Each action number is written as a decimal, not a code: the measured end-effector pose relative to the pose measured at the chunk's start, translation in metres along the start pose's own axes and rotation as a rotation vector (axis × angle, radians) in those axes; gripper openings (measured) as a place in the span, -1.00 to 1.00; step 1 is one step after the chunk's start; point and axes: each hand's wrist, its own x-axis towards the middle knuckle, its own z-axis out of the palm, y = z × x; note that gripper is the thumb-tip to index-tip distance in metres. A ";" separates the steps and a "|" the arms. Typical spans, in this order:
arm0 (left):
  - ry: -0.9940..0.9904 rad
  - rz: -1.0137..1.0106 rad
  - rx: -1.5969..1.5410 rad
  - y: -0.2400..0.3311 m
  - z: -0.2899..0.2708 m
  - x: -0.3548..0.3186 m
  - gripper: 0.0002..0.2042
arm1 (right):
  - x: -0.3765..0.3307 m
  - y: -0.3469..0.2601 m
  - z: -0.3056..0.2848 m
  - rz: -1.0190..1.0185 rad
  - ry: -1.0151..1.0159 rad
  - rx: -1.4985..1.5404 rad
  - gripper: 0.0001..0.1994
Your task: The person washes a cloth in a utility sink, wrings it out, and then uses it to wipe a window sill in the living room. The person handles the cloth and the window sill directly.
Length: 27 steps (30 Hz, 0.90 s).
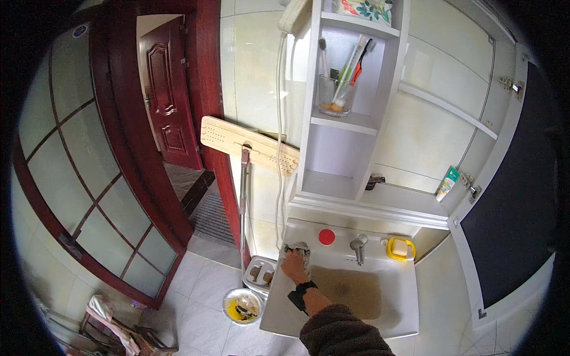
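Observation:
My right hand, with a dark band on its wrist and a brown fuzzy sleeve, reaches to the left rim of the white sink. Its fingers are closed on a crumpled greyish cloth, pressed against the rim near the back left corner. Murky brownish water stands in the basin. A silver faucet rises at the back, between a round red lid and a yellow soap dish with a pale bar of soap. My left hand is out of view.
Above the sink hangs a white cabinet with its mirror door swung out on the right. A glass of toothbrushes and a tube stand on its shelves. A flat mop, a bin and a folding chair are at left.

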 end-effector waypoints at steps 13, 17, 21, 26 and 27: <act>0.058 -0.019 0.331 0.094 0.040 0.019 -0.73 | -0.205 -0.087 -0.114 -0.224 -0.186 0.024 -0.62; -0.009 -0.029 0.362 0.131 0.059 0.029 -0.76 | -0.277 -0.075 -0.154 -0.198 -0.237 0.017 -0.56; -0.014 -0.026 0.436 0.149 0.073 0.030 -0.78 | -0.340 -0.028 -0.179 0.035 -0.120 -0.038 -0.54; -0.024 -0.062 0.416 0.144 0.076 0.025 -0.78 | -0.397 0.078 -0.218 0.385 -0.252 -0.351 -0.56; -0.017 -0.075 0.424 0.142 0.075 0.024 -0.77 | -0.407 0.098 -0.229 0.441 -0.146 -0.306 -0.56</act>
